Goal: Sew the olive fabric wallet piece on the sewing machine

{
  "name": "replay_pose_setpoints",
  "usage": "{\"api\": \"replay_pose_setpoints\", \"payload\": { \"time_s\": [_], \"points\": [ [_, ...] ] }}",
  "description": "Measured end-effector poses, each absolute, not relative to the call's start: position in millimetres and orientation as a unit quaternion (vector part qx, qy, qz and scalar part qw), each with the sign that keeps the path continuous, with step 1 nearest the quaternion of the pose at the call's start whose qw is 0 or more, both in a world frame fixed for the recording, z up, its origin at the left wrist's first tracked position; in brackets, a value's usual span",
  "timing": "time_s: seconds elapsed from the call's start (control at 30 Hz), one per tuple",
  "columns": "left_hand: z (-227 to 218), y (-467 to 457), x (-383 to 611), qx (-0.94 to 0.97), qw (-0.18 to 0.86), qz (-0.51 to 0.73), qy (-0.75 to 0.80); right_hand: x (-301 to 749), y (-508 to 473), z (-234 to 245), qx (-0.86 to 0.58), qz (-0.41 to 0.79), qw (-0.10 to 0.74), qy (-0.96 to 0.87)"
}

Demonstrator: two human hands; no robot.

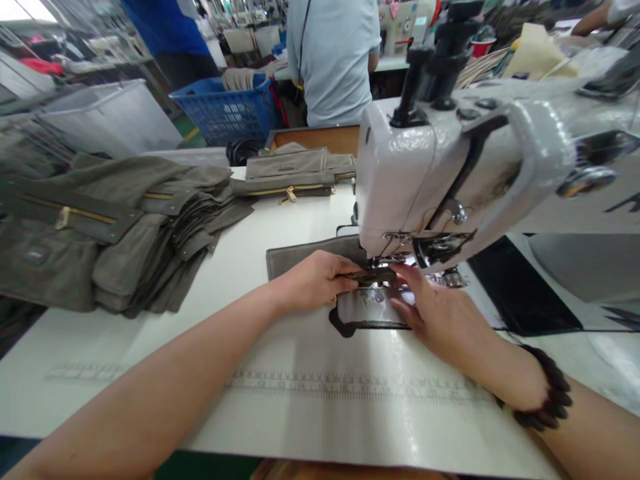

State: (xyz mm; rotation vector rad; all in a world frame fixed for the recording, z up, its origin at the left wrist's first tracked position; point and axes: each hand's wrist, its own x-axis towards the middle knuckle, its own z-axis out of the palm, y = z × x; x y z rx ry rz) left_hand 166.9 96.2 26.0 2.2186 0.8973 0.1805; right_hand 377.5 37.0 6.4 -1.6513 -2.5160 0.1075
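Under the needle area of a white sewing machine (pixel 400 173) lies a piece of grey-brown fabric (pixel 295 257) with a brass-toothed zipper (pixel 367 275) along its near edge. My left hand (pixel 320 280) pinches the zipper's left end between thumb and fingers. At the zipper's right end is my right hand (pixel 425 303), its thumb and forefinger closed around that end, close to the presser foot. Both hands rest by the metal needle plate (pixel 373 310). The needle tip is hard to make out behind the machine head.
Stacked grey-brown fabric pieces with zippers (pixel 145 227) lie at the left of the white table (pixel 280 427). More zippered pieces (pixel 295 170) sit at its back edge. Behind stand a blue basket (pixel 225 113), a white bin (pixel 120 117) and a person in a light shirt (pixel 335 60).
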Motion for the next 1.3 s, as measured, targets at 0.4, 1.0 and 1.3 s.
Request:
{"api": "replay_pose_setpoints", "payload": {
  "time_s": [0.4, 1.0, 1.3],
  "points": [
    [22, 57, 190, 0.964, -0.07, -0.053, 0.249, 384, 34, 17, -0.437, -0.008, 0.05, -0.898],
    [15, 74, 188, 0.961, -0.075, -0.058, 0.258, 378, 41, 3, -0.503, -0.02, -0.001, -0.864],
    [14, 76, 189, 0.96, -0.072, -0.067, 0.261, 377, 43, 1, -0.505, -0.039, 0.031, -0.862]
  ]
}}
